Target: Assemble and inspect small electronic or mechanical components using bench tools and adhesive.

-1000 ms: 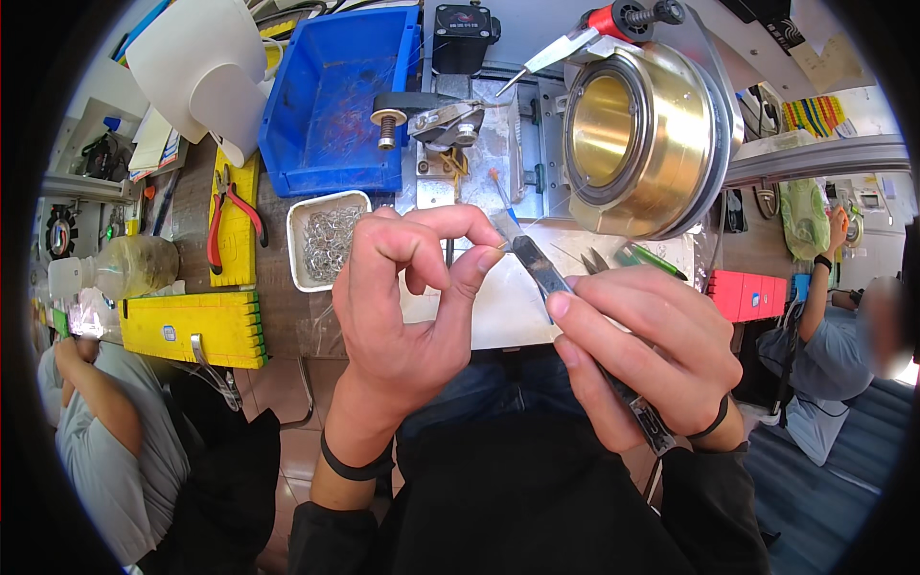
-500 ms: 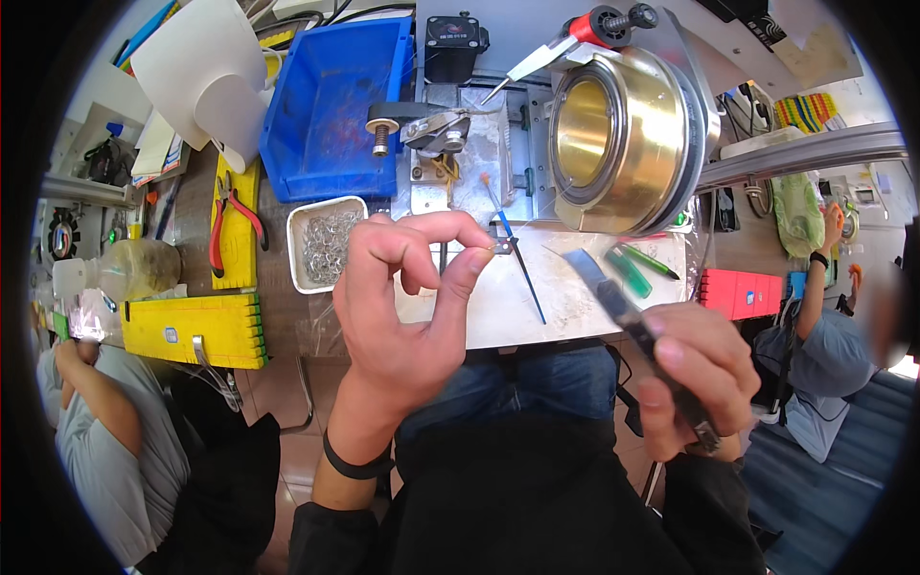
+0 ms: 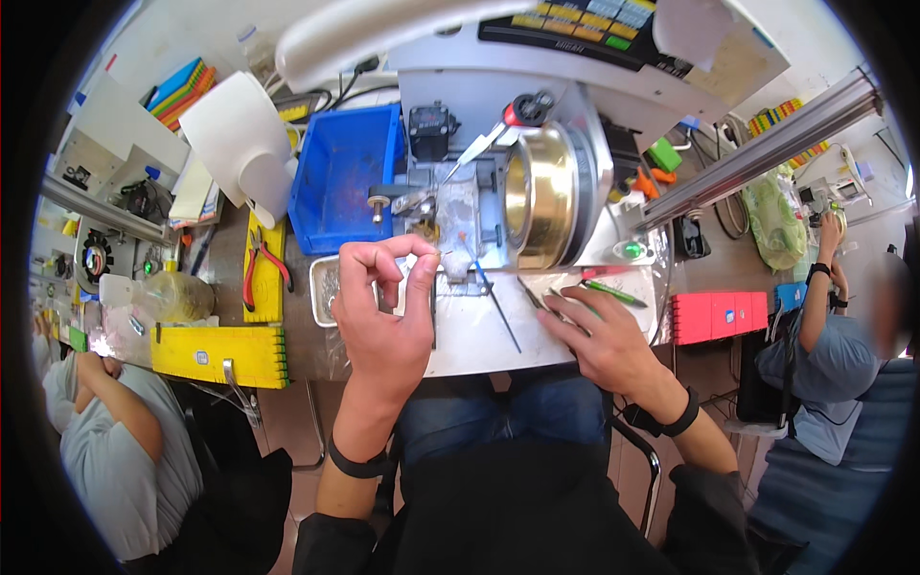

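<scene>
My left hand (image 3: pixel 383 302) is raised before the bench machine, thumb and forefinger pinched on a tiny, thin piece (image 3: pixel 446 253) too small to make out. Low over the white work surface (image 3: pixel 470 345), my right hand (image 3: pixel 609 335) has its fingers stretched and slightly apart. Its fingertips are at a slim dark metal tool (image 3: pixel 532 293) that looks like tweezers, partly hidden under them. A green pen (image 3: pixel 613 292) lies just beyond that hand. Between the hands lies a thin dark blue stick-like tool (image 3: pixel 496 307).
A brass-coloured ring (image 3: pixel 537 196) on the machine stands behind my right hand. Beyond my left hand are a white tray (image 3: pixel 323 287) of small metal parts and a blue bin (image 3: pixel 340 182). Red-handled pliers (image 3: pixel 254 268) lie on a yellow strip. Co-workers sit on both sides.
My right hand has gone from holding the dark metal tool in the air to resting low on the work surface, its grip loosened. My left hand keeps its pinch. The view has tilted up.
</scene>
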Demonstrator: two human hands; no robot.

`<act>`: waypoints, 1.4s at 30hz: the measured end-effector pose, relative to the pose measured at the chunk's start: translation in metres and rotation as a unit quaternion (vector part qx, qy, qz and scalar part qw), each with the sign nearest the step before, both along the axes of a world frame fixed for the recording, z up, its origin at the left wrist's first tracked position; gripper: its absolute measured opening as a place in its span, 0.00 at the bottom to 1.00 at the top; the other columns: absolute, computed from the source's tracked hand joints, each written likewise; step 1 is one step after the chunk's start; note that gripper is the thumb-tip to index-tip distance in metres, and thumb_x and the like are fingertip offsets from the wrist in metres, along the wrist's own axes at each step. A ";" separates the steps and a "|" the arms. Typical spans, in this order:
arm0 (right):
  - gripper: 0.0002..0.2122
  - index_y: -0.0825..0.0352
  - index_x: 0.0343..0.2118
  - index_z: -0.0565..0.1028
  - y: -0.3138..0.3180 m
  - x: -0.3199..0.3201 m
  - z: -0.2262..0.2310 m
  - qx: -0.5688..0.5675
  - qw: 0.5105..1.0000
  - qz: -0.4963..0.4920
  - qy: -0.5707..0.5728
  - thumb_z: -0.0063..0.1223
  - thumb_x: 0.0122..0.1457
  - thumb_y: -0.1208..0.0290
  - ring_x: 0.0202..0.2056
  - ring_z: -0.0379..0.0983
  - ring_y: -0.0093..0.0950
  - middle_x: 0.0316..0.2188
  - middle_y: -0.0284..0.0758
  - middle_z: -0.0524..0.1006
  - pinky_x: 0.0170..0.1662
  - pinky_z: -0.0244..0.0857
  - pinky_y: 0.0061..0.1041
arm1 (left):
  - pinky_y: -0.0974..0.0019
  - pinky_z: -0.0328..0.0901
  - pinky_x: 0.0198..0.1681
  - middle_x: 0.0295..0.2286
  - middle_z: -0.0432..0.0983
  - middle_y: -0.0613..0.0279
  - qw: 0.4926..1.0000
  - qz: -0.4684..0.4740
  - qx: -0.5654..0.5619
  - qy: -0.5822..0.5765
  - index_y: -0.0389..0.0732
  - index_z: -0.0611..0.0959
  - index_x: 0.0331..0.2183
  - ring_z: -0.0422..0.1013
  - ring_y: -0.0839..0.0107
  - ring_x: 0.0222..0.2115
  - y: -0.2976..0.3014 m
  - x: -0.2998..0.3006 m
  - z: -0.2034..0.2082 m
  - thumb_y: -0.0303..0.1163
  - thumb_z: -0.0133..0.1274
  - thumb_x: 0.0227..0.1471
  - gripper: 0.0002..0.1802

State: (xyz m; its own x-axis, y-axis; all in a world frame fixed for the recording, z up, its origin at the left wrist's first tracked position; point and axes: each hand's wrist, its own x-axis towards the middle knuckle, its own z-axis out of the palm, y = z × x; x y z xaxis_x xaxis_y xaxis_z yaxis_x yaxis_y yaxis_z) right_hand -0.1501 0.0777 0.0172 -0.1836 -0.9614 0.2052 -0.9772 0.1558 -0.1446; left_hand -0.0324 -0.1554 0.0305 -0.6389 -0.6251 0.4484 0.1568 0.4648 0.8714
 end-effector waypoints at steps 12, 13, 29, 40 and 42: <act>0.07 0.70 0.33 0.80 -0.062 -0.057 0.039 -0.211 0.888 -0.171 -0.372 0.58 0.49 0.80 0.25 0.71 0.29 0.26 0.37 0.75 0.30 0.65 0.26 | 0.48 0.63 0.27 0.20 0.72 0.50 0.967 -0.064 -0.172 -0.178 0.42 0.68 0.32 0.71 0.45 0.24 0.012 -0.061 0.041 0.19 0.53 0.45 0.13; 0.07 0.70 0.32 0.80 -0.064 -0.057 0.035 -0.214 0.897 -0.155 -0.353 0.57 0.48 0.80 0.26 0.72 0.31 0.27 0.37 0.74 0.31 0.65 0.28 | 0.48 0.62 0.27 0.20 0.72 0.50 0.968 -0.064 -0.167 -0.174 0.42 0.68 0.32 0.71 0.45 0.24 0.013 -0.061 0.040 0.19 0.53 0.45 0.13; 0.09 0.73 0.37 0.77 0.025 -0.045 0.093 -0.392 0.638 -0.197 -0.633 0.55 0.60 0.71 0.19 0.74 0.21 0.33 0.41 0.80 0.21 0.67 0.17 | 0.71 0.63 0.25 0.31 0.76 0.61 0.989 -0.005 -0.130 0.065 0.39 0.79 0.35 0.67 0.72 0.21 0.075 -0.045 0.083 0.18 0.55 0.48 0.09; 0.07 0.76 0.35 0.76 0.100 -0.022 0.133 -0.488 0.686 -0.182 -0.508 0.52 0.60 0.76 0.17 0.68 0.19 0.17 0.33 0.73 0.19 0.60 0.18 | 0.55 0.54 0.59 0.50 0.65 0.46 0.867 -0.480 -0.061 -0.120 0.39 0.63 0.57 0.61 0.51 0.54 0.191 -0.102 0.003 0.31 0.56 0.51 0.33; 0.08 0.76 0.35 0.76 0.113 -0.026 0.139 -0.524 0.676 -0.203 -0.477 0.52 0.60 0.75 0.17 0.66 0.18 0.17 0.32 0.72 0.18 0.59 0.17 | 0.58 0.60 0.55 0.49 0.68 0.49 0.817 -0.561 -0.068 -0.118 0.39 0.65 0.56 0.66 0.56 0.51 0.194 -0.095 0.009 0.29 0.54 0.53 0.30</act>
State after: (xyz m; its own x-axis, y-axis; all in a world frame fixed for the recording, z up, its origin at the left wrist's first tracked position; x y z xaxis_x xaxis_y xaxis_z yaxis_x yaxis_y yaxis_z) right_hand -0.1759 0.1909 0.1559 -0.9175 -0.2106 0.3374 -0.2700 -0.2931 -0.9172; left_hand -0.1270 0.0389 0.0396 -0.8544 0.4579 0.2457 0.3846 0.2392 0.8916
